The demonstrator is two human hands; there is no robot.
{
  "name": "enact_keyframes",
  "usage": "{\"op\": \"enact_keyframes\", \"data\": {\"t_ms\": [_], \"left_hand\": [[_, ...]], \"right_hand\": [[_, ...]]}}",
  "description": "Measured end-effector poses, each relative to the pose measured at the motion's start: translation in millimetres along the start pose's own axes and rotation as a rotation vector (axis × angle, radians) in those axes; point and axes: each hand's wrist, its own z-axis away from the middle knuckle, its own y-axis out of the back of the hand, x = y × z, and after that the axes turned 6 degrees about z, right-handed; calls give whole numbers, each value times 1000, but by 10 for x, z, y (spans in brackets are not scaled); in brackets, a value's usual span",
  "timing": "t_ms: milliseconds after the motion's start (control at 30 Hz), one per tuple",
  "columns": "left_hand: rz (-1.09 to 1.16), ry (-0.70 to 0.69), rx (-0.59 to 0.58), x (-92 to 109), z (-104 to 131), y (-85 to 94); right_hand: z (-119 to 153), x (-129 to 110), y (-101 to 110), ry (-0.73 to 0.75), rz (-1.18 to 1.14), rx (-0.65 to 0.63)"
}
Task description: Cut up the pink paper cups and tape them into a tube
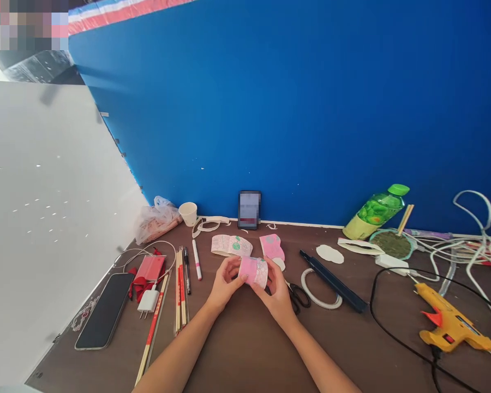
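Observation:
Between my two hands is a curved piece of pink and white patterned paper cup (253,271), lifted above the brown table. My left hand (226,281) grips its left edge with thumb and fingers. On the other side, my right hand (276,289) holds the right edge, the thumb in front. Just behind lie a flattened, printed cup piece (231,245) with a green drawing and a pink cut piece (272,247). Black-handled scissors (298,296) rest beside my right hand, their blades partly hidden by it.
A yellow glue gun (452,319) with a black cord lies right, near a tilted green-capped bottle (376,212) and tangled white cables (470,245). A dark stick-like tool (333,281) crosses a white ring (321,303). Left are chopsticks (180,295), a phone (105,311) and a paper cup (187,213).

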Motion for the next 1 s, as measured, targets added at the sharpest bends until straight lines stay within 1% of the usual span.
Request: {"op": "enact_keyframes", "data": {"t_ms": [67,233,400,500,567,667,733,833,900,1000], "left_hand": [[6,26,-2,-13,3,15],[-13,44,63,-52,-10,27],[-30,55,136,-67,-11,29],[-62,9,148,-62,-1,39],[-62,-46,102,-53,11,45],[-81,-78,-73,-37,37,45],[-153,-85,-154,-34,54,45],[-281,-144,-189,-52,68,52],[-343,-195,-195,-74,69,57],[-419,-235,-189,-88,69,51]], "right_hand": [[5,-3,-2,13,9,-14],[19,-15,9,66,-9,-87],[7,-41,14,-21,-126,-40],[-10,-37,6,-63,-147,-34],[-19,-23,8,-81,-150,-24],[-26,-6,27,-100,-167,-21],[-26,-7,40,-110,-184,-29],[-26,-27,47,-120,-205,-43],[-27,-41,47,-128,-202,-37],[-24,-34,55,-128,-172,-26]]}}
